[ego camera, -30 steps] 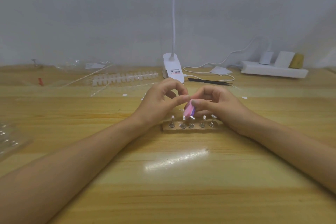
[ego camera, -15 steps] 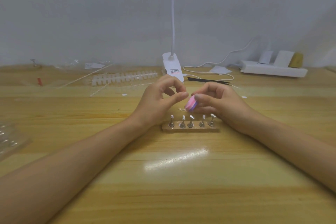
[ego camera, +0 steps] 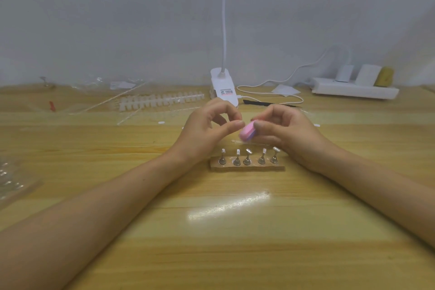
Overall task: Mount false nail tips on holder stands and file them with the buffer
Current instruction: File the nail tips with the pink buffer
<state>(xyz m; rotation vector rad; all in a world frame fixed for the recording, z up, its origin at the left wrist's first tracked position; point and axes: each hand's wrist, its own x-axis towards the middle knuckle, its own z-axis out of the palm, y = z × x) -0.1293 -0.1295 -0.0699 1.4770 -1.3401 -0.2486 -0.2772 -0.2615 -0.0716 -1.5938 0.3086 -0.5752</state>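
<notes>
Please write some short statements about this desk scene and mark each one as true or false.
1. The right hand holds the pink buffer. True.
2. The wooden base carries three stands. False: it carries five metal stands.
3. The power strip lies at the far left of the table. False: far right.
4. The white lamp stands beyond the buffer. True.
5. The left hand lies flat on the table. False: it is raised, fingers curled, beside the buffer.
</notes>
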